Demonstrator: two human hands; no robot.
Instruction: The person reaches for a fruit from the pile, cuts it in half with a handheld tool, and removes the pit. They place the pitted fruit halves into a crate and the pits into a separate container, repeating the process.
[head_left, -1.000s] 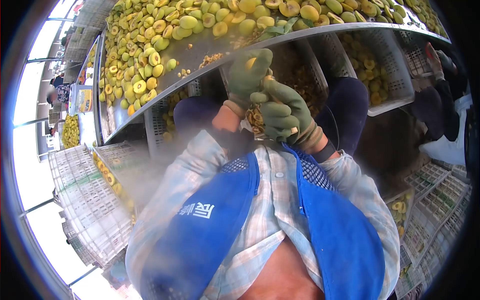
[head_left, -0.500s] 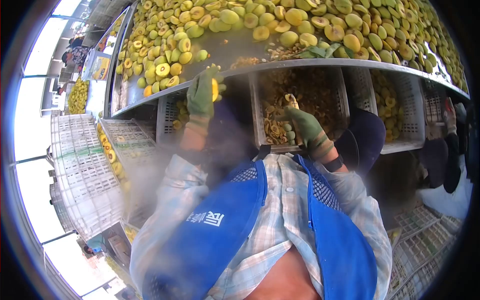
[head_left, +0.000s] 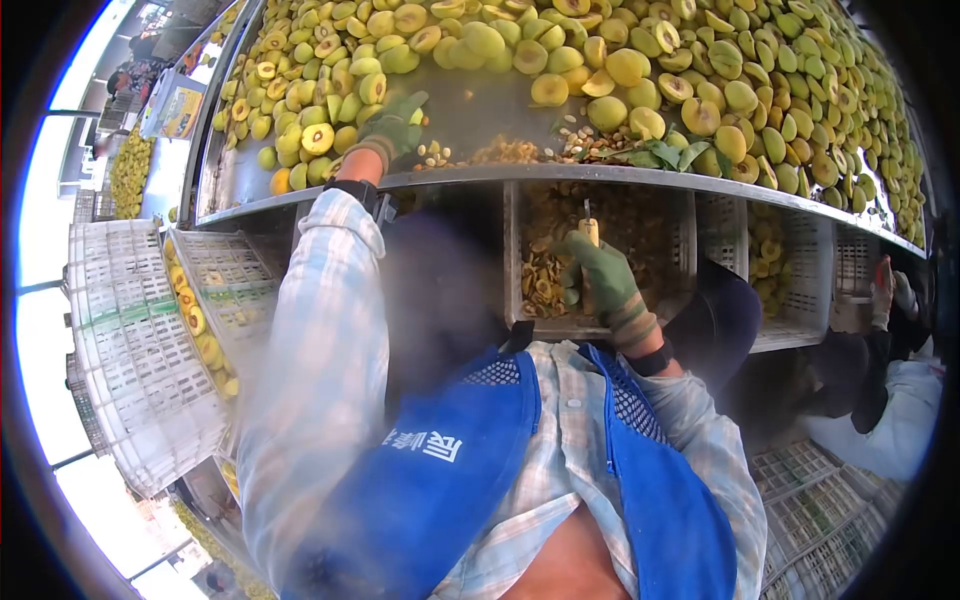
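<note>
Along the near edge of the worktop [head_left: 500, 98], toward its near left corner, the left hand [head_left: 393, 132], in a green glove, reaches over the metal rim to the border of a heap of halved fruit [head_left: 627, 68]. Its fingers extend forward among the nearest pieces; whether they are closed on one cannot be told. The heap, green to yellow, covers the far side and both ends of the worktop, leaving bare metal near the middle of the near edge. On this strip, just inside the rim, lie loose pits [head_left: 433, 155], brownish crumbs [head_left: 506, 151] and, farther right, green leaves [head_left: 678, 152].

Below the near edge, the right hand [head_left: 604, 270], gloved likewise, has its fingers wrapped around the pale handle of a small tool [head_left: 589, 232], whose narrow metal tip points toward the rim. Beneath this hand is a crate [head_left: 514, 268] of fruit scraps [head_left: 543, 285]; to its right, under the same edge, a white crate [head_left: 815, 285] contains fruit. Left of the worktop's near left corner, white slatted crates [head_left: 140, 340] lean beside a row of cut fruit [head_left: 196, 320]. Beyond the near right corner, another person's hand [head_left: 882, 286] is visible, its details too small to tell.
</note>
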